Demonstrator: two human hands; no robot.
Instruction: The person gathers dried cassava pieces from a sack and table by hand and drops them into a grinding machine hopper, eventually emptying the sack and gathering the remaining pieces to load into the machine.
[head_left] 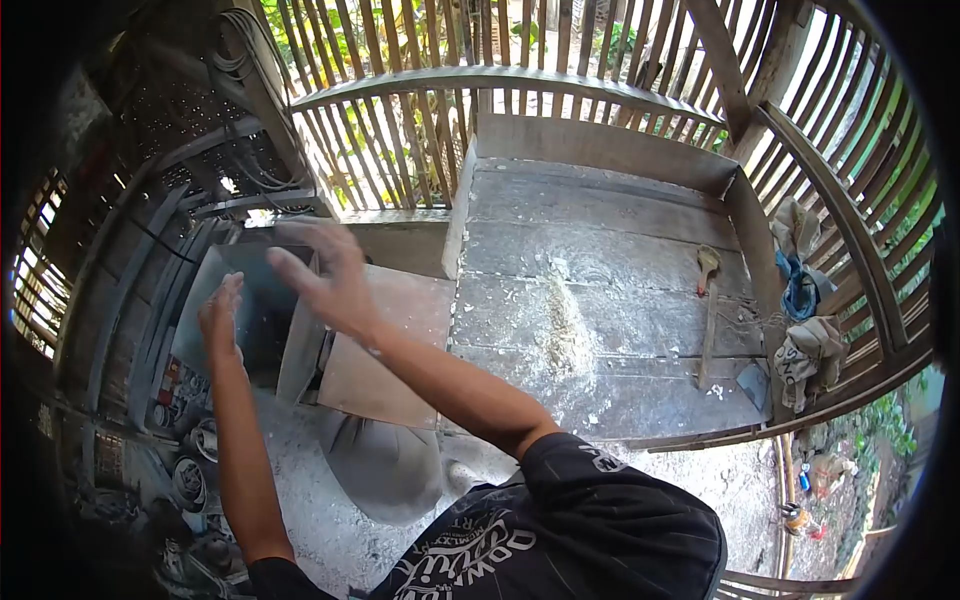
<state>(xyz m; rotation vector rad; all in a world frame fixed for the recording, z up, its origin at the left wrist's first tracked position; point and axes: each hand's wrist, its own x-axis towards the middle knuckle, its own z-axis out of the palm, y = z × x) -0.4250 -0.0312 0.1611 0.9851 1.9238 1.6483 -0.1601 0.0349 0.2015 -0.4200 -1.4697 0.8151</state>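
Note:
Both hands are raised over an open box-like bin (300, 345) at the left, whose inside looks dark and dusty. My left hand (222, 305) has its fingers up and pale powder on them; I see nothing in it. Nearer the bin's far right corner, my right hand (325, 275) is blurred by motion, its fingers spread and holding nothing. A flat board (385, 345) lies right of the bin, under my right forearm. Below that board stands a full grey sack (382, 470).
A wooden table (640, 230) with raised edges carries a pale powder pile (565, 335), a brush (707, 268) and a stick (709, 335). Cloths (812, 350) hang at its right edge. Slatted walls surround it; metal parts (190, 480) lie at lower left.

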